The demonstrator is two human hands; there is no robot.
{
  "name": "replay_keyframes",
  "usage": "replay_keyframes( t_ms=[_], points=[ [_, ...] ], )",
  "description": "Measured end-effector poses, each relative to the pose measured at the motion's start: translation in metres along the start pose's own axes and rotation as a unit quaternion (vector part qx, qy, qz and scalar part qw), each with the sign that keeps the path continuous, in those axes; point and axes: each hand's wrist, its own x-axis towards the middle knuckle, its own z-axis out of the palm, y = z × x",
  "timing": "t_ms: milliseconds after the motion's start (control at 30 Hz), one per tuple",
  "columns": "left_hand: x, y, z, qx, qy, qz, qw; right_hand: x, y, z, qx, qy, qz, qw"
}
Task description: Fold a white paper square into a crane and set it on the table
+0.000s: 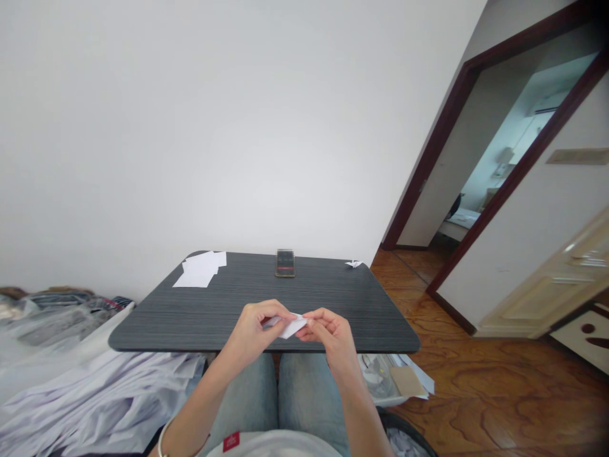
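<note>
My left hand (257,327) and my right hand (328,330) meet above the near edge of the dark table (200,317). Both pinch a small folded piece of white paper (291,325) between them. The fingers of each hand are closed on the paper, left hand on its left end, right hand on its right end. The paper is held just off the tabletop, over my knees.
A stack of white paper sheets (200,270) lies at the table's far left. A phone (285,263) stands at the far middle, a small folded paper figure (354,263) at the far right corner. Clothes lie heaped at left, papers on the floor at right, an open doorway beyond.
</note>
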Motion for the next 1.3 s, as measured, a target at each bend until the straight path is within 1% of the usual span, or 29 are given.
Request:
replay_keyframes(
  t_ms=[267,467,700,900,1167,1300],
  points=[
    [-0.0025,0.0003,0.0023,0.009,0.014,-0.047,0.999,-0.0012,-0.0008,0.0017,0.002,0.005,-0.005,1.000],
    [-0.0005,0.0021,0.0032,0.015,0.012,-0.027,0.999,-0.0004,-0.0019,0.0042,0.020,-0.007,-0.010,1.000],
    [-0.0011,0.0026,0.0028,0.014,0.011,-0.020,1.000,0.0003,-0.0018,0.0037,0.017,0.000,0.000,1.000],
    [-0.0007,0.0032,0.0024,0.012,0.007,-0.023,1.000,0.0003,-0.0012,0.0022,0.019,0.003,0.009,1.000],
    [0.0000,0.0037,0.0019,0.018,0.010,-0.020,1.000,0.0008,-0.0004,-0.0016,0.035,-0.017,0.011,0.999],
    [-0.0007,0.0046,0.0001,0.023,0.007,-0.022,0.999,0.0005,-0.0030,-0.0015,0.025,-0.023,0.015,0.999]
  ],
)
